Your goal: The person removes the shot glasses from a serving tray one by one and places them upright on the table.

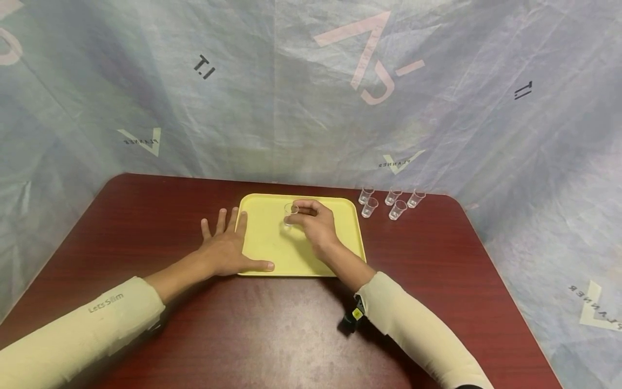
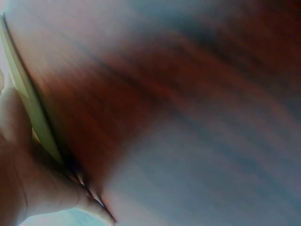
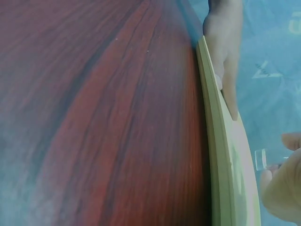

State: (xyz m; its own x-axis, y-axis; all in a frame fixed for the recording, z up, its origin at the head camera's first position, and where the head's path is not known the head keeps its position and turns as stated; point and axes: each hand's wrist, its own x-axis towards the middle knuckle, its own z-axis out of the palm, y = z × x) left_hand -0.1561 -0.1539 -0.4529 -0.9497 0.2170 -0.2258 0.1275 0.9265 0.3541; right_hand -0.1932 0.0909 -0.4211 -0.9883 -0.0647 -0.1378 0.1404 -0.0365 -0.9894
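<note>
A yellow tray (image 1: pixel 272 251) lies flat on the dark red table. Over its middle my right hand (image 1: pixel 318 224) pinches a small clear shot glass (image 1: pixel 290 212) between thumb and fingers. In the right wrist view the shot glass (image 3: pixel 260 160) shows beside the curled right fingers, above the tray's rim (image 3: pixel 218 141). My left hand (image 1: pixel 225 251) rests with spread, straight fingers at the tray's left edge, its thumb lying over the near left corner. Part of that hand (image 2: pixel 33 183) shows against the tray's edge (image 2: pixel 33 101) in the left wrist view.
Several more clear shot glasses (image 1: pixel 397 210) stand upright in a loose group to the right of the tray, near the table's far edge. A grey printed sheet (image 1: pixel 252 108) hangs behind and beside the table (image 1: pixel 282 329).
</note>
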